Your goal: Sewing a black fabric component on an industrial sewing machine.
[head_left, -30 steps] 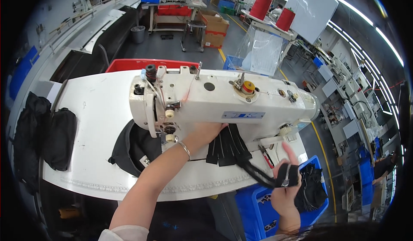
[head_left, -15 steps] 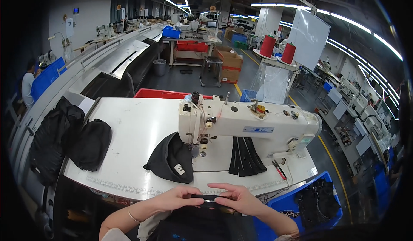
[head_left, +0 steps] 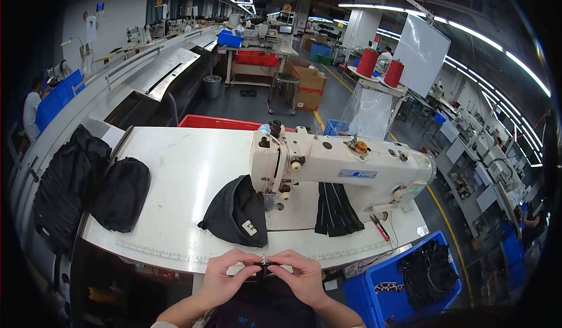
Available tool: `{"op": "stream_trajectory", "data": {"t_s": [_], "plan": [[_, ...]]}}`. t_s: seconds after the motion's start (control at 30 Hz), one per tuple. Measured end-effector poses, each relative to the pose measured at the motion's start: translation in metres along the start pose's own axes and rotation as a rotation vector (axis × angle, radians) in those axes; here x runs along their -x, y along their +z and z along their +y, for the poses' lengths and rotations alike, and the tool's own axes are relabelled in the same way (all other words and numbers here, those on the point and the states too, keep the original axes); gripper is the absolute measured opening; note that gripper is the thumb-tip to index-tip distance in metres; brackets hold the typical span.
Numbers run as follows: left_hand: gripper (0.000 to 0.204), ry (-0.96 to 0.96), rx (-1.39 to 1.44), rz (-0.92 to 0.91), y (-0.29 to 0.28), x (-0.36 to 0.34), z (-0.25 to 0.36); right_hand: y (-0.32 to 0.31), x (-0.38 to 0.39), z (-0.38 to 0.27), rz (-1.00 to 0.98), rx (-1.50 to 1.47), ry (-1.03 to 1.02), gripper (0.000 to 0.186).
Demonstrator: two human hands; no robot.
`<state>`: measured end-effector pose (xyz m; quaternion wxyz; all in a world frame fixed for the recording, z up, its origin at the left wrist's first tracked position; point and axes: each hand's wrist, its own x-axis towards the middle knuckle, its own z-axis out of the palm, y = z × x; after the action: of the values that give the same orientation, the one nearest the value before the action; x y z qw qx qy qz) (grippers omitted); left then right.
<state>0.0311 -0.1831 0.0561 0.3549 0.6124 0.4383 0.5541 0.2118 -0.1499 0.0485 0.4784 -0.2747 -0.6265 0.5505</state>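
Observation:
My left hand and my right hand meet just off the front edge of the sewing table, thumbs and fingertips pinched close together. Between them they grip a short black strip, mostly covered by the fingers; its exact kind does not show. Beneath the hands, black cloth with small blue marking lies over my lap. Beyond my fingers, a black pouch-like fabric piece with a white label rests against the needle area of the white sewing machine.
Black strips with pale lines lie under the machine arm, beside red-handled snips. Dark fabric bundles sit at the table's left. A blue bin with black pieces stands at right. Red thread cones stand behind.
Both hands have drawn closer together, and the strip, earlier stretched sideways between them, is now mostly hidden in the fingers. The right hand has moved left. The view has shifted slightly.

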Motion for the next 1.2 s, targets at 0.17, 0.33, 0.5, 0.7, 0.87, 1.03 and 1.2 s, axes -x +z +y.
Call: {"op": "stream_trajectory", "data": {"t_s": [0.17, 0.33, 0.5, 0.7, 0.87, 1.03, 1.2], "plan": [[0.014, -0.057, 0.102, -0.01, -0.003, 0.006, -0.008, 0.006, 0.009, -0.002, 0.034, 0.372, -0.26, 0.025], [0.007, -0.055, 0.413, 0.093, 0.014, 0.026, -0.014, 0.024, 0.018, 0.005, 0.161, 0.123, -0.288, 0.007], [0.014, -0.242, 1.001, 0.606, -0.051, 0.031, -0.036, -0.033, 0.016, -0.013, 1.009, -0.608, -0.141, 0.015], [0.018, -0.078, 0.872, 0.499, -0.127, 0.066, -0.026, -0.108, 0.06, -0.023, 0.786, -0.495, -0.25, 0.019], [0.01, -0.071, 0.214, -0.116, -0.058, 0.026, 0.025, -0.038, 0.019, -0.024, -0.305, 0.452, 0.067, 0.028], [0.007, -0.006, 0.06, -0.344, -0.019, -0.01, 0.012, 0.002, 0.014, -0.002, -0.293, 0.227, 0.198, 0.023], [0.012, -0.062, 0.133, -0.398, -0.009, -0.048, -0.024, -0.017, 0.013, 0.001, -0.062, -0.302, 0.434, 0.028]]}}
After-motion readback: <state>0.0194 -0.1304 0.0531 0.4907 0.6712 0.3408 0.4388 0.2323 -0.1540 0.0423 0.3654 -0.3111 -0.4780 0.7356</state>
